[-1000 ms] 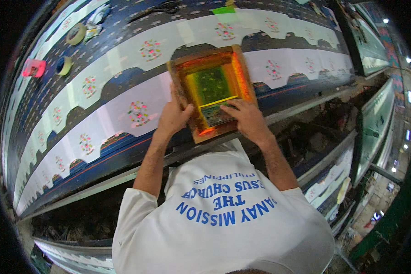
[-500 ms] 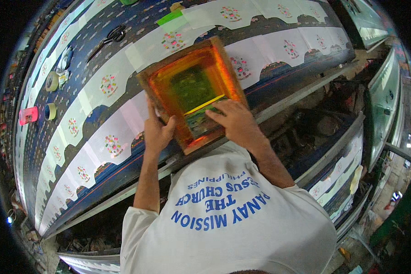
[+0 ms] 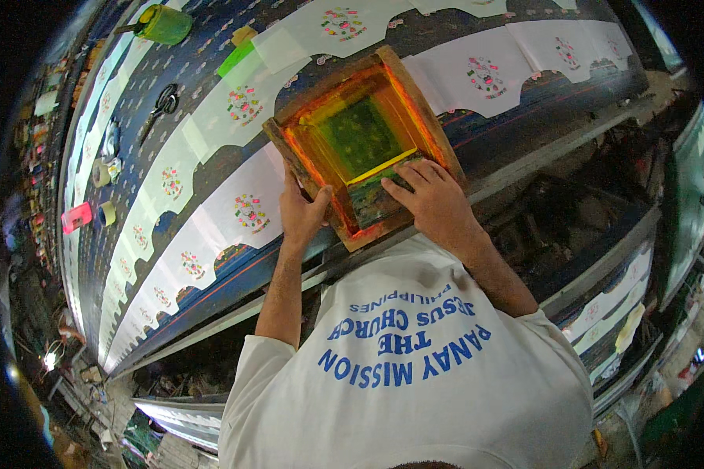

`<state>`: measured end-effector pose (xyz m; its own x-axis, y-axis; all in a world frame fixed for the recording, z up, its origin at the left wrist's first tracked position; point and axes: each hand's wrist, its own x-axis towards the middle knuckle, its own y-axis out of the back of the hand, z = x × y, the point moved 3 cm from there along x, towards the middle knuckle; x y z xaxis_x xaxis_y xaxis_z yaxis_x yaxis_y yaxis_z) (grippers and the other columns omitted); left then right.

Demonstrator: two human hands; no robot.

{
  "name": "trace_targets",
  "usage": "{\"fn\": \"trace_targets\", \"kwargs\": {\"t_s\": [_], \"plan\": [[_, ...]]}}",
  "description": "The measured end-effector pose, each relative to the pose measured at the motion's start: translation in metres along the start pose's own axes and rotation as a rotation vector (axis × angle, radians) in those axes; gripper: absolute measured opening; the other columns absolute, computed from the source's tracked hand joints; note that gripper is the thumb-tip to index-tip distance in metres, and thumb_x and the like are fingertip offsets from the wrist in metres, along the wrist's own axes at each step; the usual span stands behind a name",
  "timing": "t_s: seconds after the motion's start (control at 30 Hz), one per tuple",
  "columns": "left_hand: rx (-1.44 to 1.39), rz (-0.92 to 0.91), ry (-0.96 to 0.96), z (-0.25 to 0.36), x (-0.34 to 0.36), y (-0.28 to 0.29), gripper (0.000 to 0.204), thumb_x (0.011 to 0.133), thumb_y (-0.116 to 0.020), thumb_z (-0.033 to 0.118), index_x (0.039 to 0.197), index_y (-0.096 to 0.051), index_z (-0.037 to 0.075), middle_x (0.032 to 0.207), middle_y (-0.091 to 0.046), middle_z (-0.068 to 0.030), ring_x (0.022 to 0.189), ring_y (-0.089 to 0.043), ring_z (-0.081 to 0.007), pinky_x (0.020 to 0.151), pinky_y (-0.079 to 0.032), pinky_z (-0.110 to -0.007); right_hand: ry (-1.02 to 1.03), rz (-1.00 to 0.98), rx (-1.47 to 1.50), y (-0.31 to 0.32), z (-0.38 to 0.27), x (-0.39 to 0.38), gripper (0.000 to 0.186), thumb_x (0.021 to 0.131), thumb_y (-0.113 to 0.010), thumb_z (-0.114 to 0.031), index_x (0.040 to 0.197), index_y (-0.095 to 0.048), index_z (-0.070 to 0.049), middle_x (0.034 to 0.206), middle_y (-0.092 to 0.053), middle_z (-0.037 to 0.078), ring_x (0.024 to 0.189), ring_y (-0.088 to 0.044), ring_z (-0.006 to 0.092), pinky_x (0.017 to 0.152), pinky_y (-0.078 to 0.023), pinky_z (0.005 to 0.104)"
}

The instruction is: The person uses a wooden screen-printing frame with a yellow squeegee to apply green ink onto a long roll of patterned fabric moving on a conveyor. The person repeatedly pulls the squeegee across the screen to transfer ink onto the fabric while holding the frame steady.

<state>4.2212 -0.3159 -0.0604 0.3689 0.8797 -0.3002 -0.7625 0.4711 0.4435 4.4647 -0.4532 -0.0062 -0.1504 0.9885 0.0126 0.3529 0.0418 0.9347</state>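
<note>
A wooden screen-printing frame [image 3: 425, 114] with a yellow-orange mesh and a dark green middle sits tilted over the front row of white cut pieces. My left hand [image 3: 303, 213] grips its left side, thumb on top of the wood. Inside the frame lies a squeegee [image 3: 374, 200] with a yellow edge, at the end nearest me. The fingers of my right hand [image 3: 440, 195] are bent over the squeegee's right part. Beside my left hand lies a white piece with a colourful round print [image 3: 250, 213]. The surface under the frame is hidden.
White printed pieces [image 3: 485, 76] run in rows along a long dark table. Scissors [image 3: 161, 109], tape rolls [image 3: 106, 213], a pink container [image 3: 77, 218] and a green container [image 3: 164, 25] stand farther left. At right, a lower rack [image 3: 602, 313] holds more printed pieces.
The frame has shifted right along the row with both hands on it, uncovering a printed piece on its left and covering another at its right. The view has turned as well.
</note>
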Motion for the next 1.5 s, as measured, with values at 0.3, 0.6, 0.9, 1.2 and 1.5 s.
{"fn": "trace_targets", "kwargs": {"t_s": [0.3, 0.6, 0.9, 1.2, 1.5], "plan": [[-0.047, -0.055, 0.104, 0.007, 0.000, 0.002, 0.096, 0.096, -0.075, 0.011, 0.174, -0.019, 0.004, 0.106, -0.081, -0.0182, 0.064, -0.076, -0.0222, 0.049, -0.063, -0.034, 0.064, -0.023, 0.013, 0.013, 0.008, 0.014, 0.039, 0.101, -0.063, -0.017, 0.138, -0.074, -0.010, 0.130, -0.070, 0.013, 0.129, -0.064, 0.0319, 0.118, -0.049, 0.0480], [0.145, 0.014, -0.086, 0.000, -0.003, -0.002, 0.104, 0.095, -0.074, 0.022, 0.176, -0.011, 0.005, 0.100, -0.082, -0.0227, 0.079, -0.080, -0.0410, 0.078, -0.066, -0.050, 0.029, -0.014, 0.019, -0.003, 0.006, 0.002, 0.054, 0.093, -0.066, -0.003, 0.145, -0.072, -0.015, 0.147, -0.065, 0.014, 0.137, -0.061, 0.0347, 0.121, -0.047, 0.0519], [0.215, 0.048, -0.148, -0.014, -0.002, -0.001, 0.113, 0.094, -0.077, 0.029, 0.175, -0.005, -0.001, 0.091, -0.079, -0.0283, 0.079, -0.078, -0.0485, 0.073, -0.064, -0.054, 0.101, -0.070, 0.089, 0.013, 0.049, 0.140, 0.052, 0.092, -0.061, 0.001, 0.140, -0.076, -0.014, 0.133, -0.077, 0.015, 0.127, -0.070, 0.0337, 0.113, -0.054, 0.0487], [0.127, 0.012, -0.067, -0.012, -0.001, 0.001, 0.107, 0.097, -0.076, 0.029, 0.178, -0.009, 0.011, 0.092, -0.080, -0.0265, 0.081, -0.079, -0.0478, 0.074, -0.064, -0.056, -0.003, -0.211, 0.026, 0.028, 0.036, 0.174, 0.052, 0.095, -0.062, 0.007, 0.141, -0.076, -0.014, 0.140, -0.075, 0.014, 0.130, -0.070, 0.0341, 0.116, -0.055, 0.0475], [0.173, 0.046, -0.124, -0.013, -0.001, -0.003, 0.113, 0.093, -0.077, 0.032, 0.174, -0.006, -0.004, 0.084, -0.077, -0.0301, 0.075, -0.078, -0.0473, 0.068, -0.063, -0.056, -0.041, -0.138, 0.078, 0.014, 0.001, 0.035, 0.061, 0.085, -0.065, 0.012, 0.140, -0.076, -0.011, 0.143, -0.071, 0.015, 0.135, -0.065, 0.0365, 0.121, -0.050, 0.0471]]}}
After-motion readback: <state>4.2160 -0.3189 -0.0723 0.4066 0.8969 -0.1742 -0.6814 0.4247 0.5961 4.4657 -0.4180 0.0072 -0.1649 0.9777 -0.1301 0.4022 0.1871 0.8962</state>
